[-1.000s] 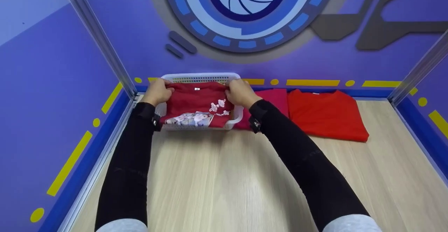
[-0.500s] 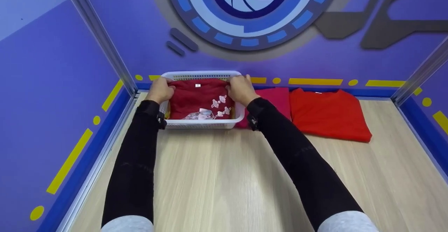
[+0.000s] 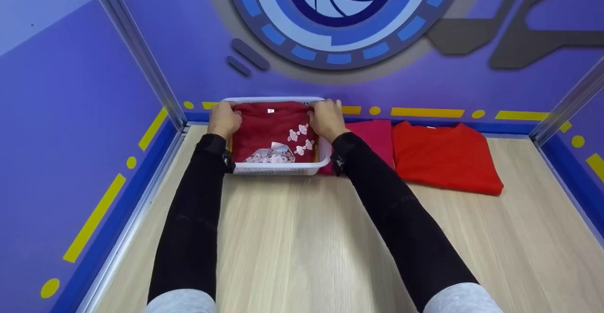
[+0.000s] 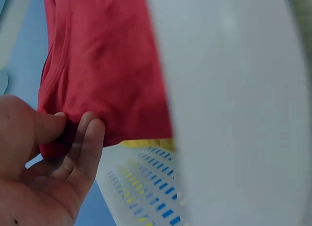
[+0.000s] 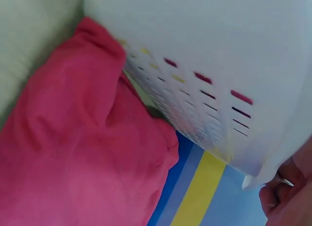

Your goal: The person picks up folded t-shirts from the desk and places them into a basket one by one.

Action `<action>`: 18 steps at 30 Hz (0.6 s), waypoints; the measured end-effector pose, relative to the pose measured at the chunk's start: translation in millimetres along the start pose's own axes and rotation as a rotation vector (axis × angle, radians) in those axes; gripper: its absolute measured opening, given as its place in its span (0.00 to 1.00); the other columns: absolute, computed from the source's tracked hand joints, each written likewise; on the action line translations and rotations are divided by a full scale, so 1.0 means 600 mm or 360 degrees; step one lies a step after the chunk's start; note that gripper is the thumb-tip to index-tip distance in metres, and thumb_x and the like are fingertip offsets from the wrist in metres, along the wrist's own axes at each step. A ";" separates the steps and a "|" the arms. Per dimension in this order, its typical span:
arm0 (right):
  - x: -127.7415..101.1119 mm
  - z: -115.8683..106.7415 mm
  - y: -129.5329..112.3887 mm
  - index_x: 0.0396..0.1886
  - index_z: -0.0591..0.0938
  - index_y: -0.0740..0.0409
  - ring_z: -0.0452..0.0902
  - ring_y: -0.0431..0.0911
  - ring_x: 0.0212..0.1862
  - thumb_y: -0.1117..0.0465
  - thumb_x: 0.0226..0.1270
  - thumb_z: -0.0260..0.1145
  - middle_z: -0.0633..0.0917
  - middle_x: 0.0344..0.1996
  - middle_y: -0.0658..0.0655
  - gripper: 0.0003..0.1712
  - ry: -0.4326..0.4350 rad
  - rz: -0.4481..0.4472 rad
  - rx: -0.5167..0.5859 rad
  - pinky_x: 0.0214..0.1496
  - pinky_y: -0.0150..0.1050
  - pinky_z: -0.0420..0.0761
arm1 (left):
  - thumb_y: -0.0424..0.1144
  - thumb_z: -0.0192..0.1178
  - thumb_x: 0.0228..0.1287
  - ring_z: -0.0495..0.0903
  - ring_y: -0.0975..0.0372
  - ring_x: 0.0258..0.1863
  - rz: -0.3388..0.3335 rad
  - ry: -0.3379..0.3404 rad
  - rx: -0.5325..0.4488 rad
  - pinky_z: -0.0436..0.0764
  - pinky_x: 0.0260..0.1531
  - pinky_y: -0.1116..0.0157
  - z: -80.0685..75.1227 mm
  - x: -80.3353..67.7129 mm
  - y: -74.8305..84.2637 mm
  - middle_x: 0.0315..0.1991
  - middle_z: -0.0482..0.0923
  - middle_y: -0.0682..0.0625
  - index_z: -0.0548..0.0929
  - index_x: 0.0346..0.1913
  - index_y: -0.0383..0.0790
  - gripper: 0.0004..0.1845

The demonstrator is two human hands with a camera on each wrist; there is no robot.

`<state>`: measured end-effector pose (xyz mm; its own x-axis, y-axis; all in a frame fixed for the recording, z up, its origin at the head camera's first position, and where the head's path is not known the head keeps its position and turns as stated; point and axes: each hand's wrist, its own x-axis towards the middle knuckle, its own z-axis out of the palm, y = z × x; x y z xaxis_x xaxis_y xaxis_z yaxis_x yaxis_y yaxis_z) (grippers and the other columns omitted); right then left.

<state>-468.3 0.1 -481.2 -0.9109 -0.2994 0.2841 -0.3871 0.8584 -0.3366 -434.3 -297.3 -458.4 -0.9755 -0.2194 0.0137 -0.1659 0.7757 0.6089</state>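
A folded dark red shirt with pink flower trims and a printed patch lies inside the white plastic basket. My left hand pinches the shirt's upper left corner between thumb and fingers, plain in the left wrist view, where the shirt hangs from the fingertips. My right hand grips the shirt's upper right corner at the basket's right rim. In the right wrist view only part of that hand shows, beyond the basket wall. Something yellow shows under the shirt.
A pink-red folded garment lies against the basket's right side. Right of it is a folded bright red shirt. The purple printed wall rises close behind, and a metal corner post stands at left.
The shirt has gone down inside the basket, its front edge now behind the front rim instead of over it. My left hand has shifted slightly right.
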 end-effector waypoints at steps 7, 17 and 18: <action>0.003 0.003 0.000 0.58 0.90 0.58 0.84 0.63 0.59 0.58 0.85 0.63 0.93 0.55 0.63 0.15 0.0011 0.0004 -0.0114 0.67 0.57 0.70 | 0.35 0.51 0.83 0.80 0.45 0.74 -0.0015 0.0084 -0.0030 0.77 0.77 0.50 0.019 0.004 0.014 0.72 0.82 0.36 0.83 0.73 0.36 0.23; -0.013 -0.015 -0.018 0.60 0.88 0.59 0.82 0.62 0.61 0.60 0.81 0.63 0.92 0.57 0.63 0.16 -0.0066 -0.0081 -0.0188 0.66 0.57 0.72 | 0.37 0.48 0.86 0.67 0.43 0.84 0.0141 -0.0127 0.0075 0.67 0.85 0.49 0.024 -0.002 0.014 0.83 0.68 0.33 0.63 0.87 0.36 0.31; -0.017 -0.021 -0.022 0.59 0.90 0.59 0.83 0.61 0.61 0.60 0.81 0.62 0.92 0.56 0.62 0.16 -0.0106 -0.0125 -0.0147 0.67 0.57 0.73 | 0.37 0.48 0.87 0.69 0.43 0.83 0.0172 -0.0150 0.0077 0.67 0.85 0.49 0.020 -0.012 0.018 0.82 0.70 0.33 0.66 0.85 0.34 0.30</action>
<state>-452.1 -3.0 -468.5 -0.8869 -0.3915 0.2452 -0.4456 0.8650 -0.2307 -430.6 -280.3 -461.4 -0.9969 -0.0784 0.0008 -0.0640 0.8198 0.5691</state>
